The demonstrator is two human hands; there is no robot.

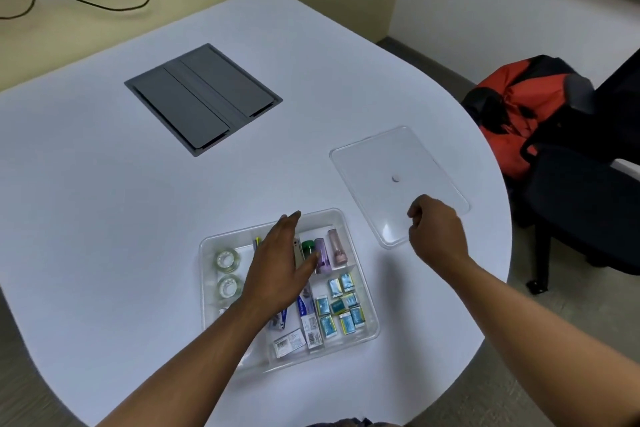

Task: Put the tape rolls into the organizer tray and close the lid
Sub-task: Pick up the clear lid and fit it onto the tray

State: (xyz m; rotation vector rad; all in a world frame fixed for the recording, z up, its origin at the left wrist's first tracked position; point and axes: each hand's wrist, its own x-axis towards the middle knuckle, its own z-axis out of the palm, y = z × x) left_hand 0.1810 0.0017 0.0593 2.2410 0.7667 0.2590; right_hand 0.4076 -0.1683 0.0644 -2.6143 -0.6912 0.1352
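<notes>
A clear plastic organizer tray sits near the table's front edge. Two clear tape rolls lie in its left compartment. My left hand hovers flat over the tray's middle, fingers spread, holding nothing. The clear lid lies flat on the table to the tray's right. My right hand is over the lid's near corner with fingers curled; whether it grips the lid edge is unclear.
The tray also holds small blue packets, glue sticks and small tubes, and labelled boxes. A grey cable hatch is set into the table. An orange backpack rests on a dark chair at right.
</notes>
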